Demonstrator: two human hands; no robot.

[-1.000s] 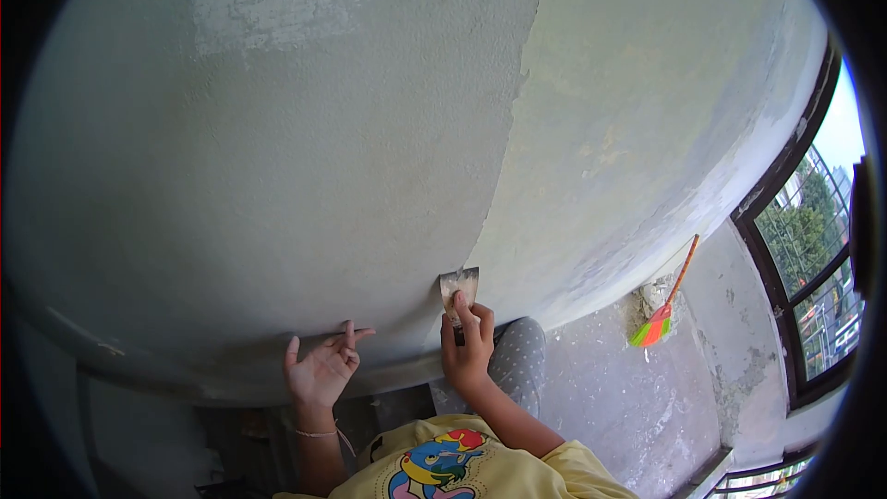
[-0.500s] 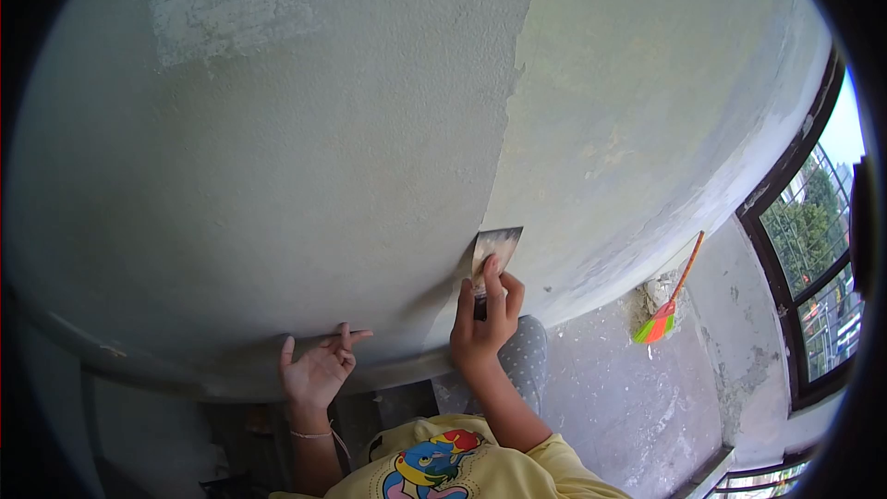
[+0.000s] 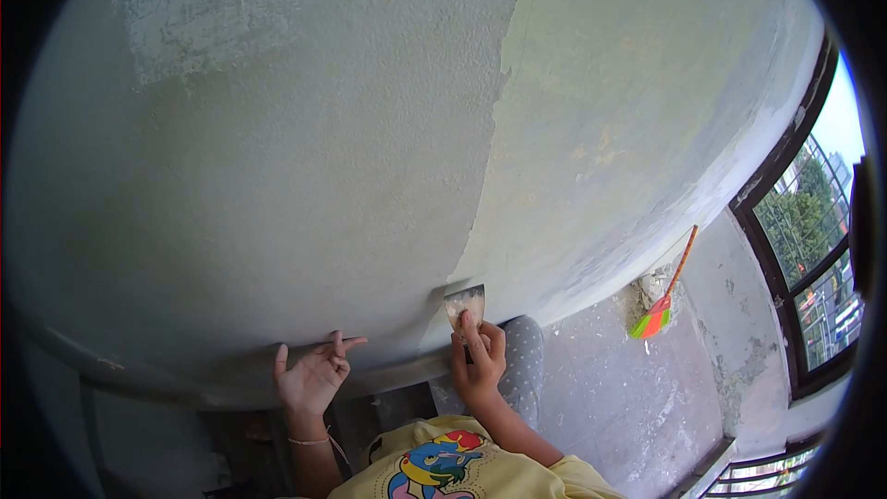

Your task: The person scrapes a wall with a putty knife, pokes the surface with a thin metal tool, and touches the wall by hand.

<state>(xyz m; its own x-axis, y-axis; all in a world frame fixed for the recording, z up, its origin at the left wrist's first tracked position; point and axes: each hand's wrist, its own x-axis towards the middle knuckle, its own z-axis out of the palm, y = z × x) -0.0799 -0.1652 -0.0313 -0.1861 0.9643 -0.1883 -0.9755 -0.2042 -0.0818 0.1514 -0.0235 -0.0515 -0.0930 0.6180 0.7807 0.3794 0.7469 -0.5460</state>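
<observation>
My right hand [image 3: 479, 370] is closed on a putty knife [image 3: 462, 298], its index finger laid along the wide metal blade. The blade's edge is right at the wall [image 3: 351, 176], beside the ragged line between the grey coat and the paler yellowish-green area. Low at the left, my left hand [image 3: 309, 386] is palm up with its fingers apart and partly bent, holding nothing, close to the bottom of the wall. A thin bracelet [image 3: 309, 442] circles that wrist.
A broom [image 3: 652, 322] with orange and green bristles leans by the wall at the right. White specks and debris mark the floor [image 3: 610, 397]. A dark-framed window [image 3: 776, 286] is at the far right. A rough whitish patch [image 3: 212, 9] shows at upper left.
My right hand has come down the wall toward my body with the putty knife, following the coat's edge. My left hand has barely moved. The view has shifted slightly.
</observation>
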